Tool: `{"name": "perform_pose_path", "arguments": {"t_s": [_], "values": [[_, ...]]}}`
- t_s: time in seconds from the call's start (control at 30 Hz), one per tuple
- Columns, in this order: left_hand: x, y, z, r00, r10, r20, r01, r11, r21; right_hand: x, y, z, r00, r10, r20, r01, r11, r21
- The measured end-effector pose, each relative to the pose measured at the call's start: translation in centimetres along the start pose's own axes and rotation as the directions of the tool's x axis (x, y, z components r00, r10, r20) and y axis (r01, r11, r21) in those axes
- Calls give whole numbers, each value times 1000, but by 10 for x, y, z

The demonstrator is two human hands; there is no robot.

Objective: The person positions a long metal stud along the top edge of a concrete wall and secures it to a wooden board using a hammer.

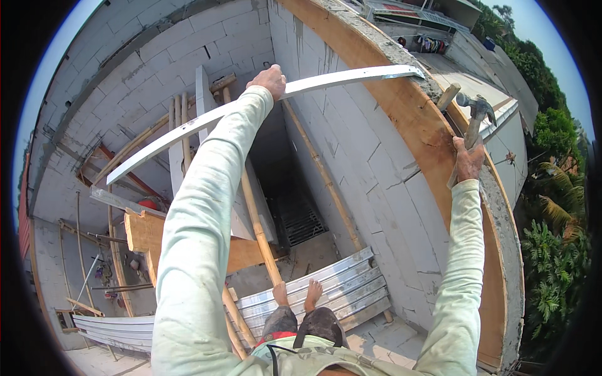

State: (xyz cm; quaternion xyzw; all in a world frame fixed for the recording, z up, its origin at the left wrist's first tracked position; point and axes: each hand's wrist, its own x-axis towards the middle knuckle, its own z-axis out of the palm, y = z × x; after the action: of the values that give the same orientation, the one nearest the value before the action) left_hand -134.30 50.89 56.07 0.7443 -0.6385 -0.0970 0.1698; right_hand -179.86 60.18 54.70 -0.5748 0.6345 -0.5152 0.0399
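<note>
Stretched out ahead, my left hand [268,81] is closed around a long, pale metal strip [342,80]. The strip runs from the left across the stairwell opening, and its right end lies over the top edge of a wooden board [401,116] along the wall. On the right, my right hand [469,161] grips a claw hammer [475,119] by its handle, head upward, close to the board and the rough concrete wall top [501,232]. A short wooden stub [448,97] sticks up beside the hammer head.
My bare feet [311,294] are on ribbed metal sheets [351,288]. Ahead drops a deep, dark opening [295,194] between block walls [376,169]. Bamboo poles [254,213] cross it. Lower ground lies left; trees [555,269] and roofs stand beyond the right wall.
</note>
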Motion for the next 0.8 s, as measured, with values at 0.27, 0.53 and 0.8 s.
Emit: {"name": "perform_pose_path", "arguments": {"t_s": [0.27,0.53,0.8], "values": [[-15,42,-12,986,-60,153,64,998,-24,20,54,-18,997,13,77,-20,996,93],[-18,43,-12,987,-102,127,107,994,-31,11,38,-13,998,-29,58,21,989,145],[-22,24,0,988,64,-137,-50,993,105,9,32,0,998,-8,65,8,1000,-1]]}}
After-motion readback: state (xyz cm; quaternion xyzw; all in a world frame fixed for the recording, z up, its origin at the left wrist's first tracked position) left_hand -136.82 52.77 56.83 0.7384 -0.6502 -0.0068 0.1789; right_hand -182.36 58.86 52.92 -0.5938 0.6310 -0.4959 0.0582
